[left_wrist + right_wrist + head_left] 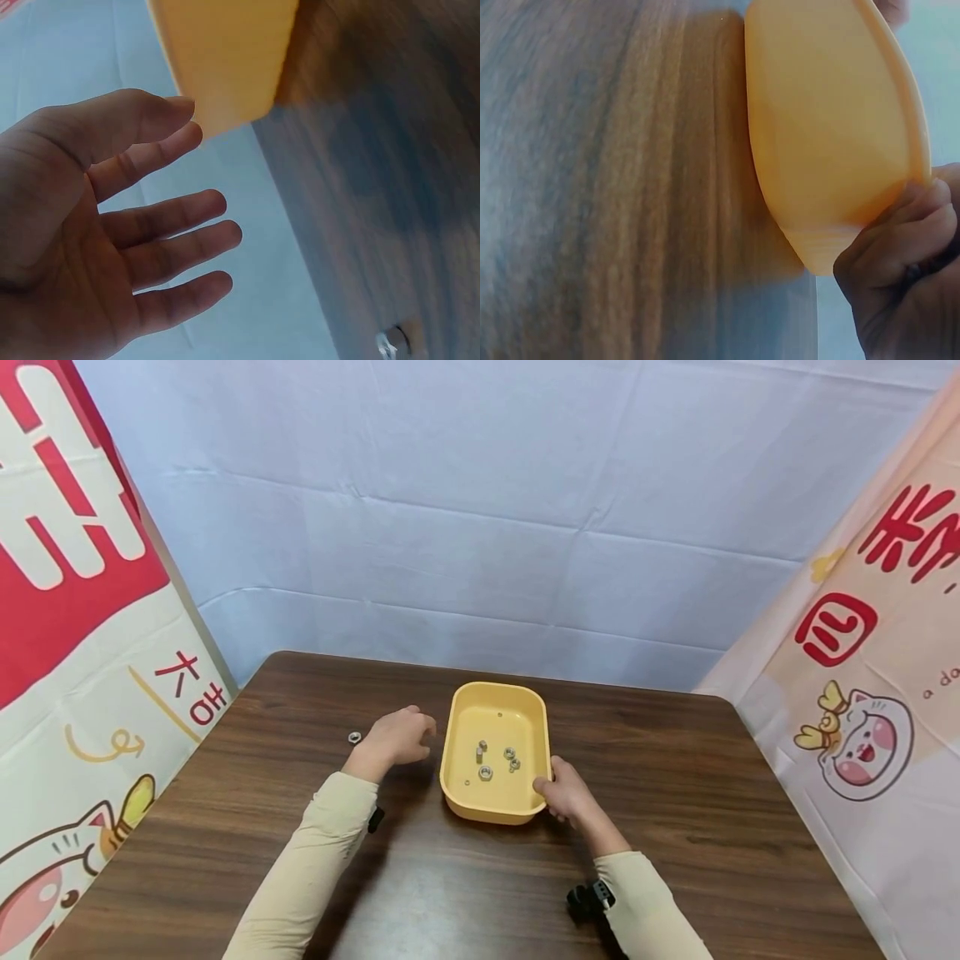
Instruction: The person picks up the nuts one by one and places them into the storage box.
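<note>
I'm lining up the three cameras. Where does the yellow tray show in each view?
Head: yellow tray at table centre, right hand holding its near right corner.
Left wrist: its outer wall at top centre, beyond the open left hand.
Right wrist: its outer wall and underside fill the upper right, fingers curled on the rim.
Shared landmark: the dark wood table.

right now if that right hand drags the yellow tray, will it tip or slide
The yellow tray looks like thin rigid plastic, probably light, so it should slide easily on the smooth wooden table. Being low and wide, it seems unlikely to tip, though the loose nuts inside may skitter.
</note>
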Demonstrator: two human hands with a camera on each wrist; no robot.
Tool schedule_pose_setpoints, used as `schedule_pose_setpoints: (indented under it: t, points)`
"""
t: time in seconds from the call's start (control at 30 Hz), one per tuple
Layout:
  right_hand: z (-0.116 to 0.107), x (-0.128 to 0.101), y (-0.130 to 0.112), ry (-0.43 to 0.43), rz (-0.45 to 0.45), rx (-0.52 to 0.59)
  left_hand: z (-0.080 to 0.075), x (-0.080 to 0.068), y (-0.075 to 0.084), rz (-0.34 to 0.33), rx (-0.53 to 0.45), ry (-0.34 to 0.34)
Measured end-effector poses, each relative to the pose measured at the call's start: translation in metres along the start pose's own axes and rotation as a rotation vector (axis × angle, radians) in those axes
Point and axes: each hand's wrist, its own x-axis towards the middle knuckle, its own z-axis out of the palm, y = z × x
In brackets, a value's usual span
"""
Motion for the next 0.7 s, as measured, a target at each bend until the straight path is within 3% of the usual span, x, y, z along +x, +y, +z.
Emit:
schedule_pose_setpoints:
  t: [0.37,0.7]
  points:
    - [0.0,0.0,0.001,-0.002,-0.007,-0.008,0.003,-0.013,-0.032,-0.098,-0.036,-0.009]
    - [0.0,0.0,0.002,0.006,-0.007,0.0,0.008,-0.02,-0.056,-0.138,-0.055,-0.025]
